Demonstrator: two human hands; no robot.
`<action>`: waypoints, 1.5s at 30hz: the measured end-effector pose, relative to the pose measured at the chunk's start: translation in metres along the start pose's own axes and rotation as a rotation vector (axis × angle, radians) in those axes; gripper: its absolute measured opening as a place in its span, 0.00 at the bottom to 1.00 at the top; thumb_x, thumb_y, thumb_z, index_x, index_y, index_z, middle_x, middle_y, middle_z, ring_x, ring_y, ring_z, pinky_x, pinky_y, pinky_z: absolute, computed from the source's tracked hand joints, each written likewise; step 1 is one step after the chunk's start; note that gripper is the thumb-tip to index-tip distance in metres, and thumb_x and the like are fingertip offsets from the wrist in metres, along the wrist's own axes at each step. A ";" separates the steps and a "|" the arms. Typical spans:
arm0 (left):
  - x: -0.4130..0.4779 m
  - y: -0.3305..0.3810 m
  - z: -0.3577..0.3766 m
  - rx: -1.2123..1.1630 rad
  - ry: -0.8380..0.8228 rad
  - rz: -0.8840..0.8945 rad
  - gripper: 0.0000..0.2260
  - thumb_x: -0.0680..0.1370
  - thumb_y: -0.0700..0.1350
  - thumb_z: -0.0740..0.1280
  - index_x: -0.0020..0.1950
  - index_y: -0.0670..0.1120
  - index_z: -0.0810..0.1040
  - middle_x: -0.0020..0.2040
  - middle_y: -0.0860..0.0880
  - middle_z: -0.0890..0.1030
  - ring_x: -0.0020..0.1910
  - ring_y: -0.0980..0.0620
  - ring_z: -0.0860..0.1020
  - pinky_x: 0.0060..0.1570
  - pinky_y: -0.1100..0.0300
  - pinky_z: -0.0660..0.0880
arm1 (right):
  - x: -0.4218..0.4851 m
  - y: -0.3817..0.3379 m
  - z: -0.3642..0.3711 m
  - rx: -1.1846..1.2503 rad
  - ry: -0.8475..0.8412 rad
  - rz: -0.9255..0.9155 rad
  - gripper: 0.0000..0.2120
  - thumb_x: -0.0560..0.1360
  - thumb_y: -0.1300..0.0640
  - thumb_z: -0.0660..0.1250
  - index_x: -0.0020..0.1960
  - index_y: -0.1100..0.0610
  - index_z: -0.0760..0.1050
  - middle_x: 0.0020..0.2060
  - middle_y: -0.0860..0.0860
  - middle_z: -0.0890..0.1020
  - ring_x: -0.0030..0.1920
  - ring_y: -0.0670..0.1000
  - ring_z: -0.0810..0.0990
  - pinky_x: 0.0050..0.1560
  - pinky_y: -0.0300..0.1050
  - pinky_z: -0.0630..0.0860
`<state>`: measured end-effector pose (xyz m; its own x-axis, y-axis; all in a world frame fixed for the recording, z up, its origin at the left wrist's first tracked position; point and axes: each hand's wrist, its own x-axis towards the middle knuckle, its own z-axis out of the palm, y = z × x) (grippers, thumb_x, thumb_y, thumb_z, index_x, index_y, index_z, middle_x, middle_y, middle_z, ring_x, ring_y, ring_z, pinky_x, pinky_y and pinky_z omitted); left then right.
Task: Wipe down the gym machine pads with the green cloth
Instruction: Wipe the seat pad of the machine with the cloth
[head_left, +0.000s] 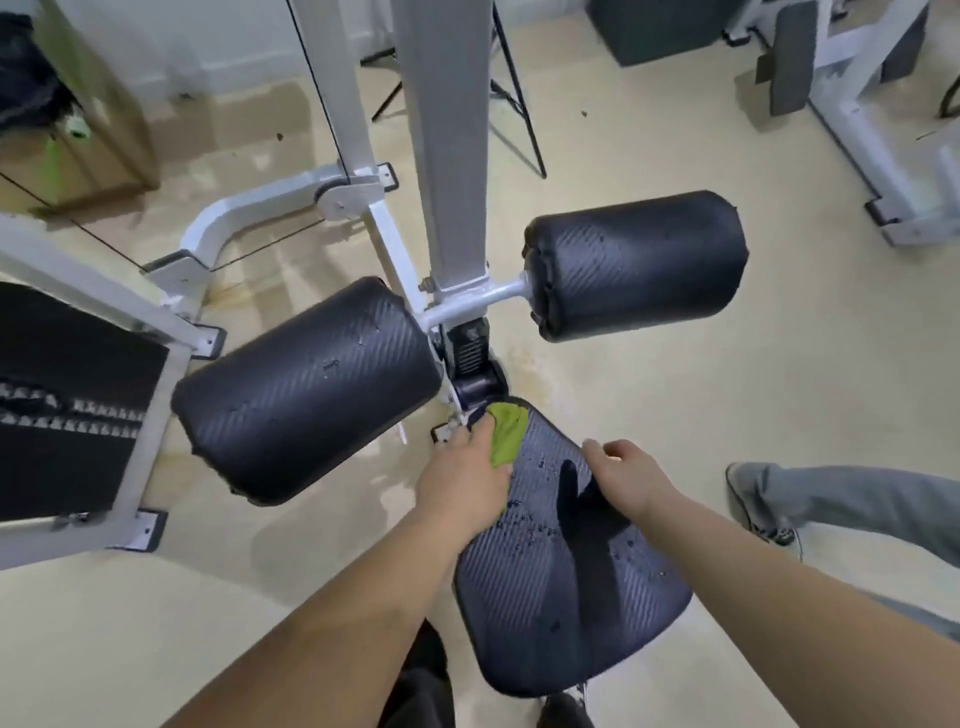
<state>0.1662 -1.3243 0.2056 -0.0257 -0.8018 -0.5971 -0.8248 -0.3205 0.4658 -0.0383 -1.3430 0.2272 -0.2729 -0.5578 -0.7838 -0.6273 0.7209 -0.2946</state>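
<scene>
Nearest, the black seat pad (561, 597) is seen. Its ribbed vinyl is dotted with water droplets (527, 517), so it is judged slick, firm on top and cushioned beneath.

Above its middle the right hand (626, 475) is held clear of the surface, as its shadow shows. The fingers are loosely bent and nothing is gripped.

At the far, narrow end of the pad the green cloth (508, 431) is bunched under the left hand (462, 467). The fingers are curled over it and it is pressed down against the vinyl. Part of the cloth sticks out beyond the fingertips and beside the thumb.

The cloth is judged light, soft and limp, and probably damp. It is best taken as a wad in the palm, so that a broad face is kept flat on the pad and no loose corner drags.

Further off, two cylindrical roller pads are mounted on either side of the grey upright post (447, 156). Droplets are visible on the left roller pad (306, 389), and a few are also seen on the right roller pad (636, 265). Both are judged yet to be wiped.
</scene>
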 end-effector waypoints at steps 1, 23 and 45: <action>0.002 -0.002 0.016 0.022 0.017 -0.024 0.32 0.83 0.56 0.59 0.83 0.52 0.51 0.78 0.42 0.62 0.74 0.38 0.65 0.72 0.46 0.67 | 0.013 0.009 0.002 -0.041 0.006 0.027 0.31 0.82 0.36 0.56 0.78 0.53 0.68 0.73 0.60 0.73 0.69 0.64 0.73 0.69 0.52 0.70; 0.016 0.045 0.097 0.128 0.413 0.032 0.25 0.76 0.52 0.65 0.74 0.55 0.70 0.60 0.43 0.70 0.56 0.40 0.70 0.49 0.47 0.77 | 0.072 0.097 0.013 -0.238 -0.017 -0.144 0.20 0.85 0.44 0.51 0.74 0.48 0.66 0.70 0.58 0.69 0.74 0.60 0.63 0.73 0.50 0.57; -0.045 -0.020 0.109 0.334 0.082 0.707 0.24 0.74 0.55 0.61 0.71 0.61 0.68 0.59 0.48 0.71 0.53 0.45 0.73 0.42 0.50 0.81 | 0.071 0.092 -0.002 -0.258 -0.182 -0.138 0.27 0.84 0.37 0.47 0.79 0.46 0.59 0.75 0.58 0.62 0.74 0.66 0.66 0.77 0.61 0.59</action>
<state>0.1223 -1.2267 0.1520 -0.5765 -0.7979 -0.1758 -0.7547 0.4376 0.4888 -0.1165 -1.3174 0.1453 -0.0525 -0.5437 -0.8376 -0.8191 0.5032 -0.2753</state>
